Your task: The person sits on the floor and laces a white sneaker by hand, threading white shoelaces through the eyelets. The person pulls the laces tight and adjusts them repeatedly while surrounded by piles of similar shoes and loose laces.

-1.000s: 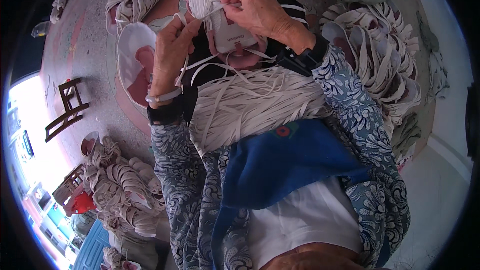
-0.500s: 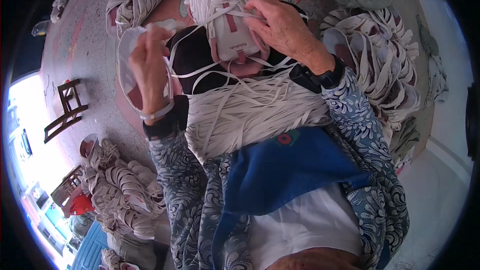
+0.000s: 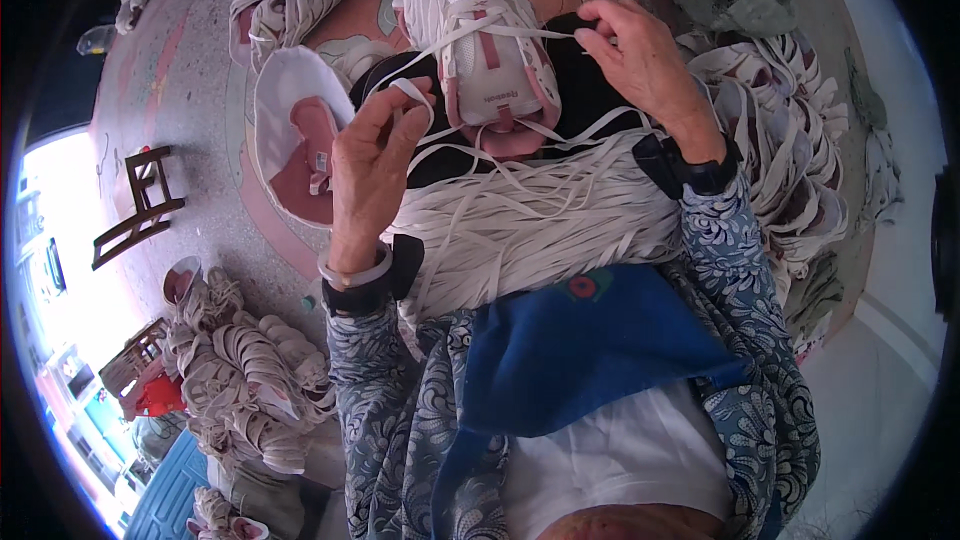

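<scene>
While the left hand (image 3: 375,155) pinches the lace (image 3: 545,33) between thumb and finger, the right hand (image 3: 650,65) pinches it on the other side. The shoe (image 3: 503,80) sits between the hands, toe pointing away, just past a heap of laces (image 3: 560,215).

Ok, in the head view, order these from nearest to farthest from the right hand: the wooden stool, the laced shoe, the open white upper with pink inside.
From the right hand:
1. Laced shoe: just to its left, top centre.
2. Open white upper: farther left, beside the left hand.
3. Wooden stool: far left, on the floor.
</scene>
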`<state>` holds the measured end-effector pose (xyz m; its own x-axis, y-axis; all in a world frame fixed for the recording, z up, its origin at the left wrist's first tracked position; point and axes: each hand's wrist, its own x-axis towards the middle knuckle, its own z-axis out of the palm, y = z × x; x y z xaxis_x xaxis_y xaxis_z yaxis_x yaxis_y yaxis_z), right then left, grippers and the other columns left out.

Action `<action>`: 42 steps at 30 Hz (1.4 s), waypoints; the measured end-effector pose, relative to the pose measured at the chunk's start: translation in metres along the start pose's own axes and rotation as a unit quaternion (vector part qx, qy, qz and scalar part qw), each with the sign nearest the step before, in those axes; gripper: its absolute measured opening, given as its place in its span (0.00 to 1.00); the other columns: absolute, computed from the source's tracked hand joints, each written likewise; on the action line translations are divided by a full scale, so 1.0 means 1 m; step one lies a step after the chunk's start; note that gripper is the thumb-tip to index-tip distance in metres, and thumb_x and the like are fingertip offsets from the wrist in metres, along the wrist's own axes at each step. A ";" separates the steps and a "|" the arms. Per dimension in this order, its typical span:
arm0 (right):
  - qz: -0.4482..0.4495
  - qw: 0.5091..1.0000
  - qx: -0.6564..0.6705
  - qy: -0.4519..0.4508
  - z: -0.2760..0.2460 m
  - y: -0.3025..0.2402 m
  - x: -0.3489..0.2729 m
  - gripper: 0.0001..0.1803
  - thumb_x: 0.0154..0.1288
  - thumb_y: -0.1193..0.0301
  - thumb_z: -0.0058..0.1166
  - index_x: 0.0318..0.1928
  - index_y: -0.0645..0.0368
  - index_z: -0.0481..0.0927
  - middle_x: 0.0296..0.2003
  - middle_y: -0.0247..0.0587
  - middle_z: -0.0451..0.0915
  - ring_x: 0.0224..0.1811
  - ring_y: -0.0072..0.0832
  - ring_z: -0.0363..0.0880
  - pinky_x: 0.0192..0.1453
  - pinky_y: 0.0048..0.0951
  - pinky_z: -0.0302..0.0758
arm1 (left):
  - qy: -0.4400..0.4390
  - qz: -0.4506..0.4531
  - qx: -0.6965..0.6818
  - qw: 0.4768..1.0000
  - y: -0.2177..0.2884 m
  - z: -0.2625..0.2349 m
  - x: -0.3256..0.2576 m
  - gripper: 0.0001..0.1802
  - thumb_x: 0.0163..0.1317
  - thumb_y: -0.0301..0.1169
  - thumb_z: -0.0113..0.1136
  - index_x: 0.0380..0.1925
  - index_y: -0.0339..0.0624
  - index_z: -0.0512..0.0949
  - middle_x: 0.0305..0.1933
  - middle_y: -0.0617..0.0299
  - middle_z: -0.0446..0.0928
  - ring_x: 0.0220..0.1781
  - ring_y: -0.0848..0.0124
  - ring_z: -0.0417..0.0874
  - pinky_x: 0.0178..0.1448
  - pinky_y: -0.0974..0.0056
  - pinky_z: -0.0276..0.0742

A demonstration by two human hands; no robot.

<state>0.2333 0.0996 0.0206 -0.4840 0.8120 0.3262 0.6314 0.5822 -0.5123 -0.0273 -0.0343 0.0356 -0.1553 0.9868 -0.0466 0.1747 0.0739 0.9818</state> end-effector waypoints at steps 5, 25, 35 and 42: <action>0.074 0.987 0.000 -0.144 -0.033 0.002 -0.001 0.12 0.63 0.65 0.57 0.35 0.64 0.79 0.25 0.48 0.80 0.27 0.38 0.80 0.33 0.34 0.74 | 0.003 -0.079 0.178 0.981 -0.002 -0.005 -0.009 0.08 0.60 0.31 0.64 0.30 0.36 0.79 0.22 0.63 0.74 0.25 0.82 0.69 0.30 0.73 0.66; 0.040 0.924 0.312 -0.217 -0.011 -0.042 -0.008 0.10 0.67 0.75 0.46 0.44 0.61 0.79 0.25 0.33 0.77 0.28 0.19 0.75 0.35 0.22 0.72 | 0.045 -0.114 -0.045 0.991 -0.022 -0.024 -0.031 0.12 0.68 0.23 0.48 0.49 0.35 0.76 0.34 0.65 0.76 0.29 0.81 0.74 0.30 0.77 0.69; 0.054 0.977 0.170 -0.118 -0.004 -0.023 -0.009 0.16 0.68 0.74 0.47 0.56 0.58 0.74 0.26 0.32 0.75 0.29 0.18 0.72 0.36 0.20 0.70 | -0.003 -0.097 0.232 0.968 -0.009 -0.016 -0.043 0.14 0.59 0.33 0.63 0.35 0.32 0.75 0.26 0.54 0.77 0.24 0.70 0.75 0.32 0.64 0.72; 0.090 0.978 0.117 -0.148 0.008 -0.018 -0.008 0.20 0.65 0.75 0.51 0.59 0.55 0.73 0.24 0.36 0.76 0.26 0.22 0.72 0.35 0.24 0.71 | -0.030 -0.108 0.128 0.985 -0.018 -0.016 -0.050 0.18 0.69 0.39 0.53 0.44 0.33 0.77 0.21 0.68 0.69 0.23 0.78 0.65 0.28 0.69 0.64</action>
<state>0.2210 0.0826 0.0205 -0.5543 0.8322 -0.0129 0.5839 0.3778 -0.7186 -0.0385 -0.0871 0.0231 -0.1604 0.9501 -0.2677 0.3845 0.3099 0.8696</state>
